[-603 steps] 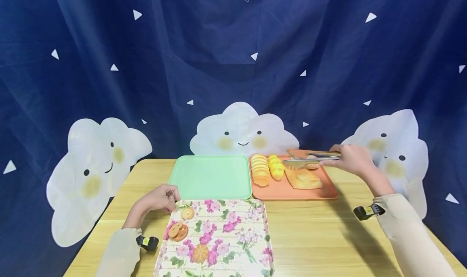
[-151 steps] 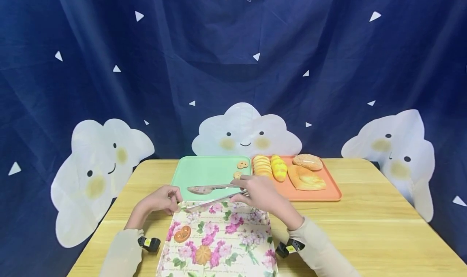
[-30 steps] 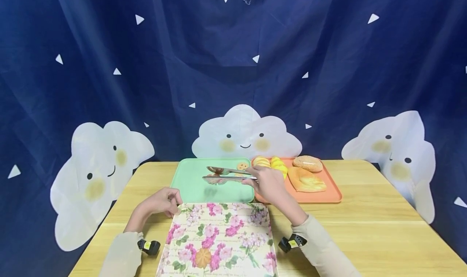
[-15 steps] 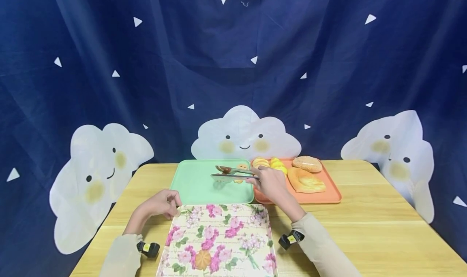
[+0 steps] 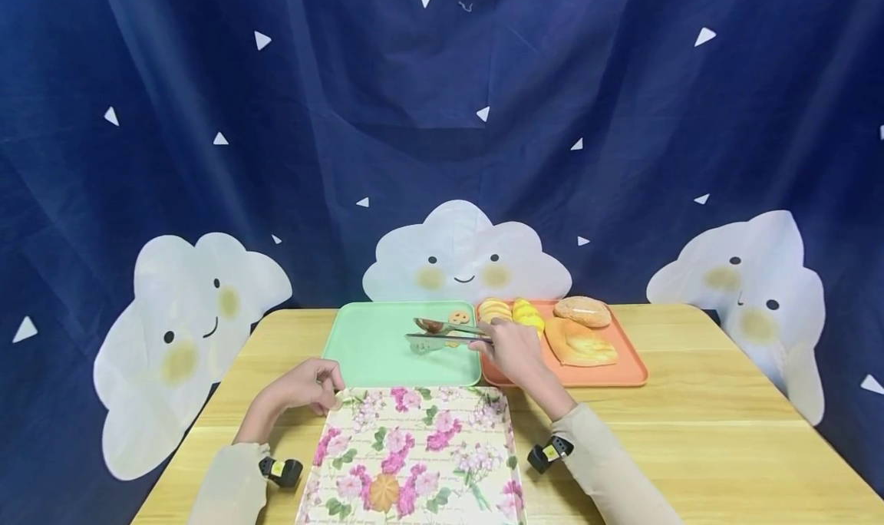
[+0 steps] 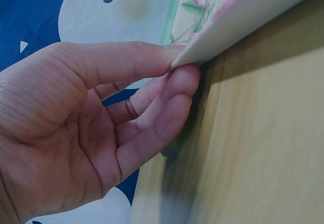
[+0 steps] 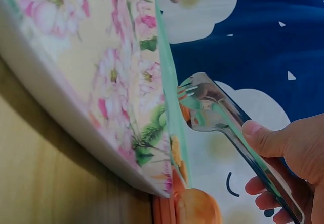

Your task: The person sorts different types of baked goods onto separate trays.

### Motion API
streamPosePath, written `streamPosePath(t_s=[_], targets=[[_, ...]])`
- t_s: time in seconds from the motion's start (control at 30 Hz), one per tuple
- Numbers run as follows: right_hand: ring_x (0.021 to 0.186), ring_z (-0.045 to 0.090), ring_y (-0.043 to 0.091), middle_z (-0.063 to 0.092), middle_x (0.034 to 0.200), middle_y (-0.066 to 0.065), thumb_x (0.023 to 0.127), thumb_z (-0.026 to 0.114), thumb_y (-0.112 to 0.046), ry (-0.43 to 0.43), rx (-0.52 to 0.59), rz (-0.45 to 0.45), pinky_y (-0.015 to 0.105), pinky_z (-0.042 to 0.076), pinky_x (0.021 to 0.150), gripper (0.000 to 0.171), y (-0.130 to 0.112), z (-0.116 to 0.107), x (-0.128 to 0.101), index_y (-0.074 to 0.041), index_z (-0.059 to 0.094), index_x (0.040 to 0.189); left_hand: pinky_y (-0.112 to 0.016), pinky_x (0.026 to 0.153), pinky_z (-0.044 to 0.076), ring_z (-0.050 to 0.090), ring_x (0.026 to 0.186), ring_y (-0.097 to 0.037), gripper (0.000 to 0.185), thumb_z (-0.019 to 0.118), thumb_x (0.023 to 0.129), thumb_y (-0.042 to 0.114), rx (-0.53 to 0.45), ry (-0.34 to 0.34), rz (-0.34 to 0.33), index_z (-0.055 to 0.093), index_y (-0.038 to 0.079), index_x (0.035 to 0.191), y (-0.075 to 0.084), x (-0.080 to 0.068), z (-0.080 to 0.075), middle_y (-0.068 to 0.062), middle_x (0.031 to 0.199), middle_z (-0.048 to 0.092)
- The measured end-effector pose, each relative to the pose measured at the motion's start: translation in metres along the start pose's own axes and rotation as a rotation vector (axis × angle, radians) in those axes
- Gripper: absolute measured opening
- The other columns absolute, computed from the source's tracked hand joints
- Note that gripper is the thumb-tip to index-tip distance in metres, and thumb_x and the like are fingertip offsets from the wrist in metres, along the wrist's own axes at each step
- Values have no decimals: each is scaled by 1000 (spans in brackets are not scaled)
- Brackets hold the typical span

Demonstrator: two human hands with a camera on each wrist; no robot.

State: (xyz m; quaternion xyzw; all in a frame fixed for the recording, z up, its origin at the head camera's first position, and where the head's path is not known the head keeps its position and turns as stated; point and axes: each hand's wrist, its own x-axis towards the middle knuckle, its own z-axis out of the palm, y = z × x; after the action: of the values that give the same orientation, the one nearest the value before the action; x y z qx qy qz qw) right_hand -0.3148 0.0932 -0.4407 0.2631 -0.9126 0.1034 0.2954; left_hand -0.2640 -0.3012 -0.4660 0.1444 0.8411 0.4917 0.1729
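- Blue curtain with white clouds (image 5: 464,250) behind; wooden table (image 5: 691,440) with three trays.
- Right hand (image 5: 507,350) squeezes metal tongs (image 5: 442,335) over the green tray (image 5: 373,348) — the tips sit low beside two small biscuits (image 5: 456,316) at the tray's right edge. Whether a biscuit is between the tips I cannot tell.
- Left hand (image 5: 304,387) pinches the near-left corner of the floral tray (image 5: 414,448), thumb above, fingers (image 6: 167,107) curled beneath — it steadies the tray.
- One biscuit (image 5: 381,492) remains on the floral tray.
- To do it well, I'd judge: lower the tips close to the green surface and ease the squeeze gently, clear of the biscuits already set down.
- Orange tray (image 5: 621,371) of breads lies just right; keep the elbow off it.
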Motion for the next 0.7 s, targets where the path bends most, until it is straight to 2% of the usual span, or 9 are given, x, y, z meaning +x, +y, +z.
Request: streamPosePath(t_s=[0.13,0.7], targets=[[49,31,10,53,67,-1,78,80,-45,-10,-8,1,26,23,40,28,-1,4,-2,-19,73,87,-34,60,56,62,62,-20,24,71,77,-6,4,-2,4,59,-12,97,0,0,0,1,63,52],[48,24,11,46,61,-2,75,84,-42,24,-43,-10,25,16,41,33,-1,13,-4,-17,64,75,-34,59,56,59,62,-18,23,70,76,-6,3,0,0,59,-12,96,-1,1,-1,3,64,48]])
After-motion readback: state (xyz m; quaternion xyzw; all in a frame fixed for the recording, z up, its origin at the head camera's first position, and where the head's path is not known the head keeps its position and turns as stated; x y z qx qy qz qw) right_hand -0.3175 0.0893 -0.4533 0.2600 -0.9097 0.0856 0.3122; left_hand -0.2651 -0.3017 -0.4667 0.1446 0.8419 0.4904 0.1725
